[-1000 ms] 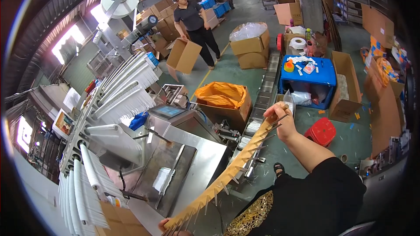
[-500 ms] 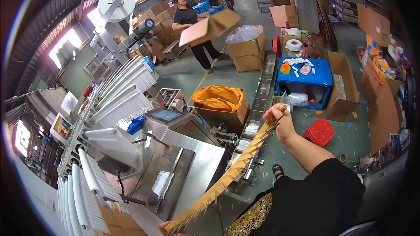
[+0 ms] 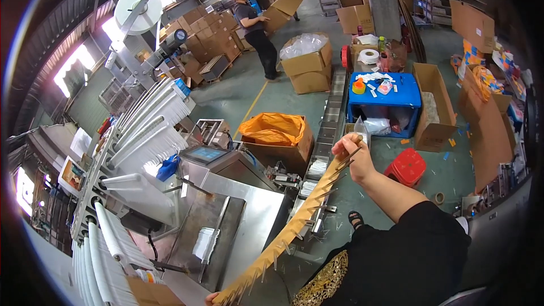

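A long tan strip (image 3: 292, 228), bristling along its edge with thin pointed spikes, slants across the middle of the head view. My right hand (image 3: 355, 156) is closed around its far upper end. At the bottom edge, my left hand (image 3: 211, 298) grips the near end; only a bit of its fingers shows. Left of the strip is a steel machine top (image 3: 258, 192) with a dark plate (image 3: 192, 243), on which a small white bundle (image 3: 204, 243) lies against a bar. Beyond the strip's upper end runs a narrow conveyor (image 3: 326, 136) carrying white bundles.
White rods with hanging white strands (image 3: 150, 136) line the left. A carton with an orange liner (image 3: 275, 136) stands beside the conveyor. To the right are a blue crate (image 3: 385, 99), a red stool (image 3: 407, 166) and an open carton (image 3: 433, 107). A person (image 3: 258, 34) holds a carton further back.
My view has shifted slightly, while both hands keep hold of the strip. The person at the back has turned and moved the carton to the right.
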`<state>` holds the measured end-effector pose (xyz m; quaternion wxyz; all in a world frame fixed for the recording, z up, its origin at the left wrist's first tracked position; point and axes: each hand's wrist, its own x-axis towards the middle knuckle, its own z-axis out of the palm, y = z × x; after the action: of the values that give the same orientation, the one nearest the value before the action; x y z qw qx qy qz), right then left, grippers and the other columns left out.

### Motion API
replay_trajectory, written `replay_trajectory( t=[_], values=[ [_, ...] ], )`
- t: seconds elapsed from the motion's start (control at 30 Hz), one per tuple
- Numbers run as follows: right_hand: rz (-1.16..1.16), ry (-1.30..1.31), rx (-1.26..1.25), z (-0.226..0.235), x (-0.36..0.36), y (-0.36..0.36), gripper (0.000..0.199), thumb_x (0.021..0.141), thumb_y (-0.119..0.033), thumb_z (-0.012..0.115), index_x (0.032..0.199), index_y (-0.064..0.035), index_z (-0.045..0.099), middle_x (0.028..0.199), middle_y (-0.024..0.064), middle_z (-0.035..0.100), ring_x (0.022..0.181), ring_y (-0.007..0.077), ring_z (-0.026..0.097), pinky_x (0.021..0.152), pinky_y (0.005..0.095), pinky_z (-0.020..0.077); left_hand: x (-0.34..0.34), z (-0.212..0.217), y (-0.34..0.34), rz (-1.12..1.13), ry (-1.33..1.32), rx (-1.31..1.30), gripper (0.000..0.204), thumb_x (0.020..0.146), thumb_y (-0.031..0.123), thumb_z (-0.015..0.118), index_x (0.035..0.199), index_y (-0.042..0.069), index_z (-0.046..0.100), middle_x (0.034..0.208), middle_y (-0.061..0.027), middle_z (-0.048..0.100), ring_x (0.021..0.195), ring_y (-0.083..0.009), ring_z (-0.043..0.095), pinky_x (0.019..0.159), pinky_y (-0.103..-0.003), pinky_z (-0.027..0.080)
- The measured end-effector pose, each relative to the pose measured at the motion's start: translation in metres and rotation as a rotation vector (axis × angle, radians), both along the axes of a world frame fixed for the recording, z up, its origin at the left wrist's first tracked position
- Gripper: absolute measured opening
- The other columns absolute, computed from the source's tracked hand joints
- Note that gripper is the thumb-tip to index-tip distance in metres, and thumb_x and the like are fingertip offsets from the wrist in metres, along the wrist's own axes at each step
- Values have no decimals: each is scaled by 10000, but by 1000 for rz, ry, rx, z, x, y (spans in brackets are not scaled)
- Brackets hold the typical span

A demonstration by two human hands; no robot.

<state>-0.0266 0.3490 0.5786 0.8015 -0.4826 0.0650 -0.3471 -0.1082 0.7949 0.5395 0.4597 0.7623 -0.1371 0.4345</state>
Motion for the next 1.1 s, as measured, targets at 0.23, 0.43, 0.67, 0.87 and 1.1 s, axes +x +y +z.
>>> replay_trajectory(
  t=[0.23, 0.43, 0.67, 0.87, 1.1],
  values=[
    [17, -8, 20, -1, 3, 0, 100, 857, -192, 461, 815, -103, 479, 741, 42, 574, 698, 122, 541, 647, 255, 426, 2, 25, -4, 330, -134, 614, 210, 846, 209, 479, 751, 23, 458, 670, -41, 449, 607, -128, 439, 483, -253, 357],
    [-2, 12, 18, -3, 3, 2, 93, 845, -185, 478, 824, -94, 481, 748, 48, 570, 706, 132, 542, 656, 259, 429, -1, 23, -21, 127, 331, -692, 146, 808, 147, 503, 722, 40, 455, 664, -39, 448, 565, -125, 411, 465, -242, 337],
    [-7, -2, 6, -3, 6, 4, 76, 842, -163, 482, 831, -88, 487, 766, 50, 567, 714, 135, 542, 672, 269, 432, 7, 5, -5, 78, 335, -724, 110, 791, 139, 518, 749, 70, 445, 559, -54, 452, 440, -136, 425, 369, -243, 355],
    [17, 21, 26, 0, 1, 3, 88, 849, -167, 480, 825, -84, 497, 759, 46, 569, 707, 126, 539, 659, 258, 429, 4, 16, -15, 35, 348, -774, 82, 783, 130, 516, 769, 88, 447, 528, -52, 438, 401, -133, 412, 341, -240, 356],
    [44, 2, 11, 1, 2, 0, 77, 841, -160, 496, 836, -83, 499, 768, 36, 568, 726, 115, 536, 666, 248, 424, 9, 1, -1, 76, 304, -721, 146, 783, 169, 535, 859, 54, 487, 647, -88, 475, 474, -167, 449, 354, -256, 370]
  ],
)
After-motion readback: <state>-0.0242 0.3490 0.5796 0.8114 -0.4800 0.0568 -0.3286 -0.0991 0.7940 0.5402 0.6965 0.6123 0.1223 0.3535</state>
